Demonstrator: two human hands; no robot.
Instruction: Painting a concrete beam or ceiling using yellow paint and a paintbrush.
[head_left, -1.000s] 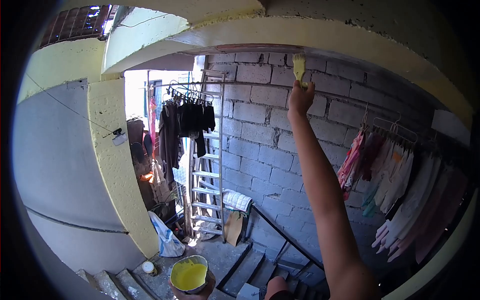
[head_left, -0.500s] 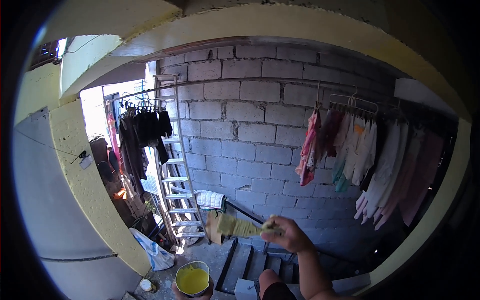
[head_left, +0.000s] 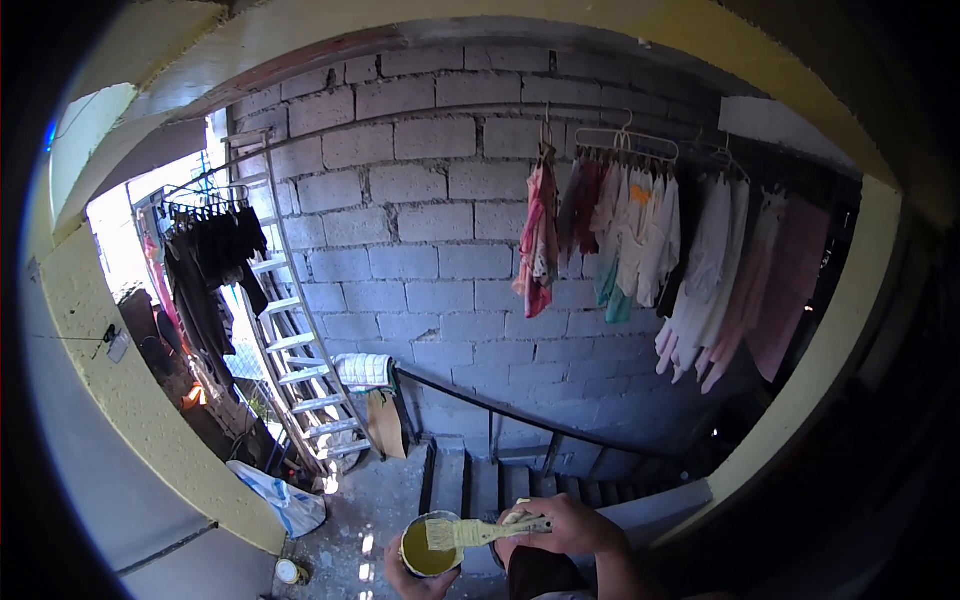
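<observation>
Stairwell backdrop: one paintbrush (head_left: 478, 532) in right hand (head_left: 562, 528), one paint can (head_left: 428, 546) in left hand (head_left: 412, 578).

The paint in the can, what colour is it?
Pale yellow paint, matching the brush bristles; the head view shows it.

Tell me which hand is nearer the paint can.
Left. The left hand grips the paint can from below, touching it. The right hand sits to its right, holding a paintbrush whose bristles reach over the can.

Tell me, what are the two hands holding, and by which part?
The right hand grips a paintbrush by its handle, bristles over a can of yellow paint. The left hand holds that can from below, around its bottom.
</observation>
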